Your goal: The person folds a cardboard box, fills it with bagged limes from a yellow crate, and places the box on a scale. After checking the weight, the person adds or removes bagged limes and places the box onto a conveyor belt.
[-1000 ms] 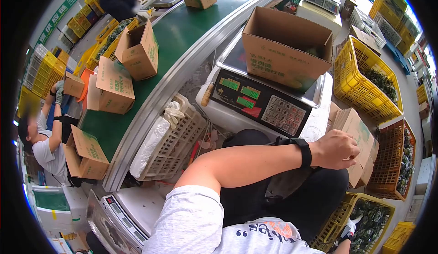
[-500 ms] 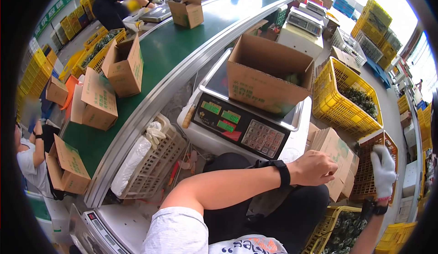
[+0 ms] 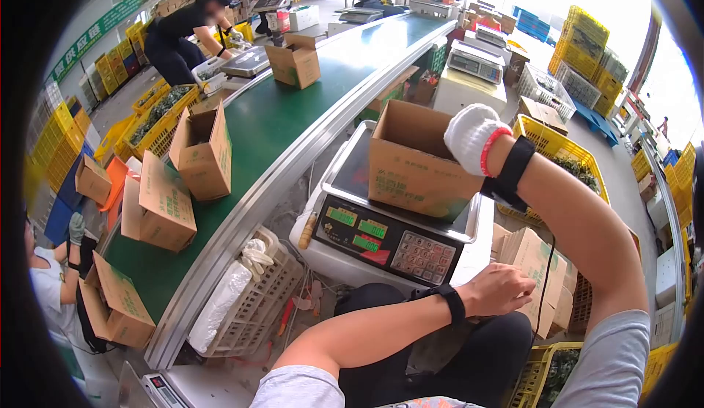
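Observation:
An open cardboard carton (image 3: 414, 181) stands on the platform of a digital scale (image 3: 389, 243) in front of me. My right hand (image 3: 473, 140), in a white knitted glove, is over the carton's right side, bent down at the wrist. Its fingertips are hidden, so I cannot see what it holds. My left hand (image 3: 499, 289) is bare, its fingers curled in a loose fist. It rests beside a stack of flattened cartons (image 3: 539, 261), and nothing shows in it. A black watch (image 3: 449, 304) is on the left wrist.
A green conveyor belt (image 3: 282, 111) with several open cartons runs along the left. A white plastic basket (image 3: 253, 302) with gloves stands between belt and scale. Yellow crates (image 3: 546, 133) of dark green produce are at the right. Co-workers (image 3: 183, 34) are across the belt.
My gloved right hand has risen from the crates at the lower right to the carton on the scale. My left hand stays by the flattened cartons. The view has shifted slightly.

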A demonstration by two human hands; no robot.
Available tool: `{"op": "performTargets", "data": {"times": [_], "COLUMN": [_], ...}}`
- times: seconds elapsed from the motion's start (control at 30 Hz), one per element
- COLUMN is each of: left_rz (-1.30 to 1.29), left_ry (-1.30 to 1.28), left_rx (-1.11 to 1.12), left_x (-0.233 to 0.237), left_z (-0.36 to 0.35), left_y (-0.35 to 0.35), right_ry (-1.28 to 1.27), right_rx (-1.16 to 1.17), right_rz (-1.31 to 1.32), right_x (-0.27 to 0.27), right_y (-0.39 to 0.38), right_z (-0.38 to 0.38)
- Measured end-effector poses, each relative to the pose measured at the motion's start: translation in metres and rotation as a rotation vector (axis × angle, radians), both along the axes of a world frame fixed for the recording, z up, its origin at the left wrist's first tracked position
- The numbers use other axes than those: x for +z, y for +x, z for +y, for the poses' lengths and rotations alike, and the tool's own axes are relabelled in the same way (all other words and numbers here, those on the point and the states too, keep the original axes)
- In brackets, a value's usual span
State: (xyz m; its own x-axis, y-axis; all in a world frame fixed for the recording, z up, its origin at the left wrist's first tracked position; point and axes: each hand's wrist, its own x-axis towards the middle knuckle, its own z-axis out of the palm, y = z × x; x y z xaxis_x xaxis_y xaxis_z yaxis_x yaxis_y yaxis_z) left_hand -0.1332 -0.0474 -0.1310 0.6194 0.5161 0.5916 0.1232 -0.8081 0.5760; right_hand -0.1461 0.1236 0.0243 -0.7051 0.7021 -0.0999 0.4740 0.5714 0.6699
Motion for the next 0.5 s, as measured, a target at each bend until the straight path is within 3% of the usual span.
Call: {"op": "performTargets", "data": {"times": [0.13,0.3,0.4,0.5], "left_rz": [-0.023,-0.045,-0.026,-0.075], "left_ry": [-0.029,-0.046,-0.033,-0.044], "left_rx": [-0.008,0.025,0.034,0.044], "left_x": [0.002,0.003,0.001,0.007], "left_z": [0.000,0.000,0.001,0.006], "left_y": [-0.002,-0.001,0.000,-0.003], "right_ry": [0.043,-0.013,-0.039,-0.128], "right_rx": [0.142,0.450,0.409,0.265], "right_rz": [0.032,0.321,0.312,0.525], "right_x": [0.009,-0.006,0.012,0.044], "right_y": [0.008,0.042,0.038,0.027], "right_z": [-0.002,0.015,0.001,-0.037]}}
